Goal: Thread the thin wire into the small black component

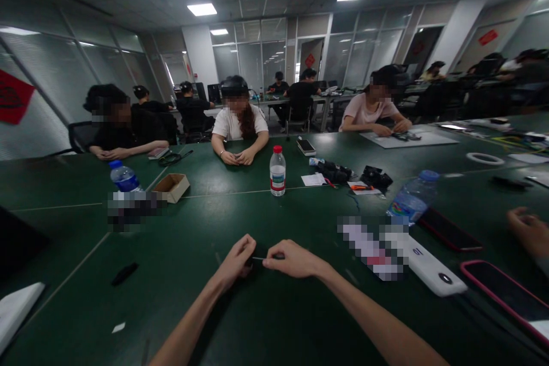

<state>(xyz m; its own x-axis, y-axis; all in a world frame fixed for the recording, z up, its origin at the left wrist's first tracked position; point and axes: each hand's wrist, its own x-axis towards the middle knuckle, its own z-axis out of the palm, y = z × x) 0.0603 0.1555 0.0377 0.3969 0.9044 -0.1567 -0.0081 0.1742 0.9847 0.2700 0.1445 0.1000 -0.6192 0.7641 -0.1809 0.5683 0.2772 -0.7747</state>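
My right hand is closed round a small screwdriver, pinched between thumb and fingers. Its thin metal shaft points left, and part of a dark handle shows behind the fingers. My left hand is closed on a small dark object, mostly hidden by the fingers, so its kind does not show. The tip of the shaft reaches this object. Both hands are close together, low over the green table.
A red-capped bottle stands ahead; an open cardboard box sits left of it. To the right are a tilted blue-capped bottle, a white power bank and a pink-edged phone. Another person's hand rests at far right.
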